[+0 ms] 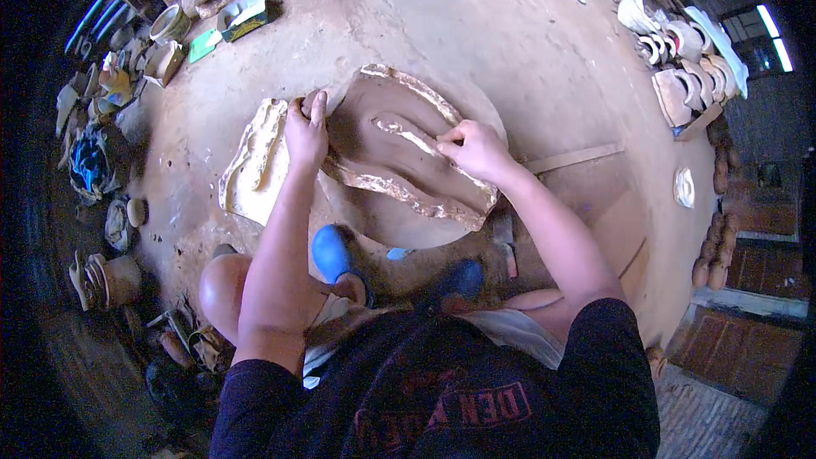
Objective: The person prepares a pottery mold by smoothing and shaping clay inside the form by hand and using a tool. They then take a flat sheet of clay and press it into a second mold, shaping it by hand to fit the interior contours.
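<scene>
A plaster mould [408,87] with pale, rough edges lies in front of me, its hollow lined with smooth brown clay [353,123]. Under it is a round grey board [382,225]. My right hand [476,151] is closed, fingertips pinched together at the pale ridge [404,132] inside the mould; what they grip, if anything, is hidden. At the mould's left edge my left hand [308,132] is closed with the thumb up; something dark shows by its fingers, too unclear to name. Left of that hand lies a separate cream plaster piece [255,161] with a wavy edge.
Blue clogs [331,252] are on my feet, close to the board. A flat wooden strip [578,157] and a tool with a reddish handle [511,262] lie to the right. Buckets, a box [242,17] and clutter line the left; curved mould pieces [680,89] stack far right.
</scene>
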`<action>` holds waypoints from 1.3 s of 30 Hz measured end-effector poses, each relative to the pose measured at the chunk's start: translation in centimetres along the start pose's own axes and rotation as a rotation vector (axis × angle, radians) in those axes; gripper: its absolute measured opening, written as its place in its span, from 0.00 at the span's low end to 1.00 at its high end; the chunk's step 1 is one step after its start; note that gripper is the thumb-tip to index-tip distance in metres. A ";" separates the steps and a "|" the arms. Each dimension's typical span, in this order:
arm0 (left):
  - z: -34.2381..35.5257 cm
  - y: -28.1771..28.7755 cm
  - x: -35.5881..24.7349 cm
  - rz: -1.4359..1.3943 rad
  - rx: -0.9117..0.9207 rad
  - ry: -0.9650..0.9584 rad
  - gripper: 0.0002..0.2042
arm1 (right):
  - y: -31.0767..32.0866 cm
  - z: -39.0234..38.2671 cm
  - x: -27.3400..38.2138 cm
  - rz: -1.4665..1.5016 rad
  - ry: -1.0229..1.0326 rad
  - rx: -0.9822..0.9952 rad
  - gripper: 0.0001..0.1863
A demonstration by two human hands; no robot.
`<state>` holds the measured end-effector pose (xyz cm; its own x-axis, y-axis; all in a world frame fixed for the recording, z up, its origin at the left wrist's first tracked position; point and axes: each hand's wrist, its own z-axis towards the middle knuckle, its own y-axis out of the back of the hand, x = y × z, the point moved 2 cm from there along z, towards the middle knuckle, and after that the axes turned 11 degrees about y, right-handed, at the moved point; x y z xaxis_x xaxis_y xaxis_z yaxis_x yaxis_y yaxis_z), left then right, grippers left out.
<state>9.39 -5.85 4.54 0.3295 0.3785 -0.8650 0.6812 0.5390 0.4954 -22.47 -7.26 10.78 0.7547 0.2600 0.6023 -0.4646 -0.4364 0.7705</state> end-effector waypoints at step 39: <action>1.7 -0.9 1.6 0.012 0.084 0.010 0.35 | -1.3 -7.2 -5.0 -0.256 0.192 -0.234 0.15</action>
<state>10.42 -6.97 2.61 0.3321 0.3923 -0.8578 0.7300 0.4690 0.4971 -28.95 -1.83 8.26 0.7700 0.5009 0.3951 -0.3818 -0.1344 0.9144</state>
